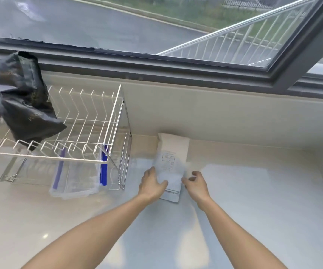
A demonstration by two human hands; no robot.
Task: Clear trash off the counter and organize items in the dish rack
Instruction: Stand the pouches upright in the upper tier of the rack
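Seen from the person's own head, two bare forearms reach forward over a pale, glossy worktop (253, 191) under a large window.

The left hand (153, 184) lies palm down with its fingers spread, resting on the left edge of a white paper bag (173, 150). A printed receipt (168, 162) lies on top of the bag. The right hand (194, 183) is just beside the bag's right edge, fingers loosely curled and partly open. Whether it touches the paper cannot be told, because the picture is blurred there. Neither hand has closed around anything yet.

The bag lies flat between the two hands and stretches away from them to the wall below the window.

Well off to the left of the left hand stands a white wire dish rack (90, 121). A crumpled black plastic bag (21, 98) sags over the rack's far left end. Clear plastic sleeves with blue strips (79, 179) lie under the rack and poke out towards the person.

Likely risks from here:
- The receipt looks loose, so lifting the bag from its edges could let the slip slide off onto the worktop.
- Thin paper on a slick surface may skid towards the wall rather than lift.
- A pinch at one edge could tear the bag or let it fold and spill anything inside.
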